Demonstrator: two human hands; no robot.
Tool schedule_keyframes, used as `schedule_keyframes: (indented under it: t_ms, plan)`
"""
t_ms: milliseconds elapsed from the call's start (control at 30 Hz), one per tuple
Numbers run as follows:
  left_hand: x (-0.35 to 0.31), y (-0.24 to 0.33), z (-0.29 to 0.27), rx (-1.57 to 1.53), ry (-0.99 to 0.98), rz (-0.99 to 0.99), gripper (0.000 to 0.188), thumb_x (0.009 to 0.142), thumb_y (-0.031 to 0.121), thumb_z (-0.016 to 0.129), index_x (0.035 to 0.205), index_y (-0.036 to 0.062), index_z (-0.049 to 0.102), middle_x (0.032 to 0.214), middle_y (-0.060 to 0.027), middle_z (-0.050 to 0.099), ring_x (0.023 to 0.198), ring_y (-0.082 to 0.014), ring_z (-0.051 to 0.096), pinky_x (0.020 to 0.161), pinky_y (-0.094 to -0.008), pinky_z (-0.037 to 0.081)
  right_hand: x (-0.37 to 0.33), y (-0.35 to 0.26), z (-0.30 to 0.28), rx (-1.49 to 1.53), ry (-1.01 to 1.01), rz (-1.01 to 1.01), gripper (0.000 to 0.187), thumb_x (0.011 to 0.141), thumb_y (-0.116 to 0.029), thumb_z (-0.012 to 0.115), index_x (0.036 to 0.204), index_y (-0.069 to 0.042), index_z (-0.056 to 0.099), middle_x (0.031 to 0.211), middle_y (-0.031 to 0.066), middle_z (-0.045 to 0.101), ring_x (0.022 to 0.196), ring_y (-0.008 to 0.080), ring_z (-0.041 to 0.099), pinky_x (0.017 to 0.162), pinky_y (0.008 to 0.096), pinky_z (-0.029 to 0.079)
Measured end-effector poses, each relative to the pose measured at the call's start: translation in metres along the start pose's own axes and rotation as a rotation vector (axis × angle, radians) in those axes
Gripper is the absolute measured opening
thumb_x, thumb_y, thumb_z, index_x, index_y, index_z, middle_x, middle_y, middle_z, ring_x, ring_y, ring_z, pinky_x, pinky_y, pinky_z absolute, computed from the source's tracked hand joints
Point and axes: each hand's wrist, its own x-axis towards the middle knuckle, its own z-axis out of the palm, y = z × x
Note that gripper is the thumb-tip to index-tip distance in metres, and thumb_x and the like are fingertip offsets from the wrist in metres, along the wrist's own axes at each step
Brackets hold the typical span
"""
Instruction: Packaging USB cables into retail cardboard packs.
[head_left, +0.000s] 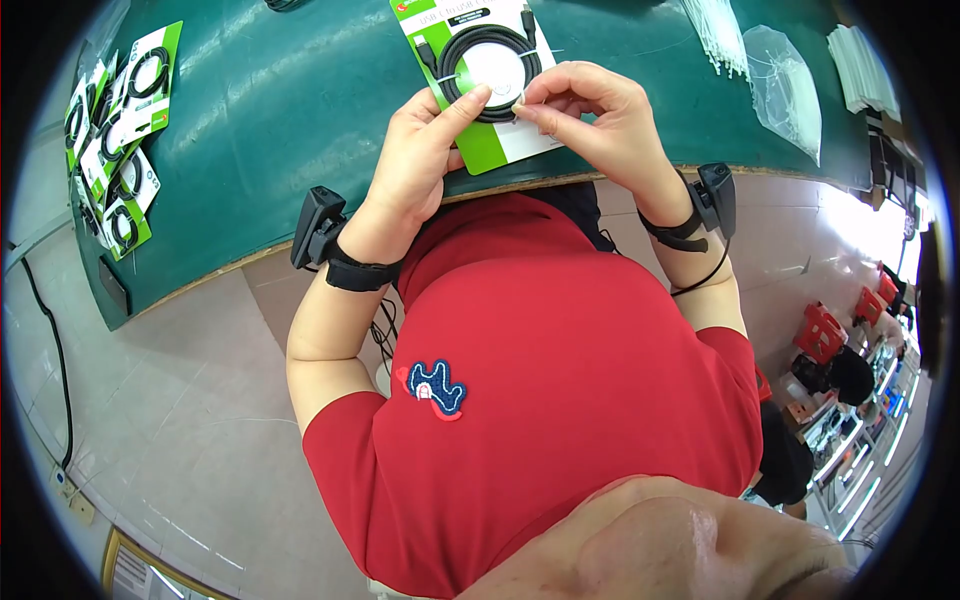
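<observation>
A white and green backing card point(487, 157) lies near the table's front edge with a coiled black cable point(457, 42) on its face. White ties cross the coil at its sides, and the cable's plug ends point upward. My left hand point(425, 140) grips the card's left edge, its thumb lying over the front by the coil. With thumb and index finger, my right hand point(600, 115) pinches at the lower right of the coil. Whatever is between those fingertips is too small to make out, though a thin white bit shows beside them.
Several carded black cables point(125, 130) lie piled on the green table point(280, 130) at the left. White cable ties point(720, 35), a clear plastic bag point(785, 90) and another bundle of white strips point(862, 70) lie at the right. The table's front edge point(240, 262) runs just before me.
</observation>
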Motion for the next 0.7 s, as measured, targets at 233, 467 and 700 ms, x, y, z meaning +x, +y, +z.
schedule_keyframes:
  t_ms: [233,467,700]
  plan:
    - [0.001,0.002,0.001,-0.043,0.002,-0.024,0.026,0.094,0.021,0.064,0.111,0.0018,0.061,0.104,-0.008,0.068,0.09,-0.0143,0.068,0.074,-0.0285,0.059,-0.001,0.001,0.005,-0.202,0.027,-0.173,0.01,0.08,0.002,0.073,0.089,-0.001,0.069,0.086,0.0037,0.066,0.067,0.0053,0.058,0.057,0.0188,0.046]
    - [0.002,0.002,0.0,-0.029,0.029,-0.057,0.026,0.095,0.022,0.063,0.111,0.002,0.061,0.104,-0.0086,0.067,0.09,-0.0155,0.068,0.076,-0.0302,0.06,-0.001,0.003,0.008,-0.304,0.041,-0.257,0.012,0.079,0.005,0.072,0.088,-0.002,0.068,0.083,0.0047,0.066,0.061,0.0067,0.054,0.053,0.0201,0.042]
    - [0.003,-0.002,-0.001,-0.064,0.027,-0.075,0.027,0.095,0.023,0.064,0.11,0.0015,0.061,0.103,-0.0087,0.068,0.089,-0.0154,0.069,0.074,-0.0299,0.06,-0.004,0.007,0.011,-0.327,0.085,-0.294,0.012,0.078,0.005,0.072,0.087,-0.002,0.068,0.081,0.0041,0.066,0.06,0.0076,0.055,0.052,0.0208,0.042]
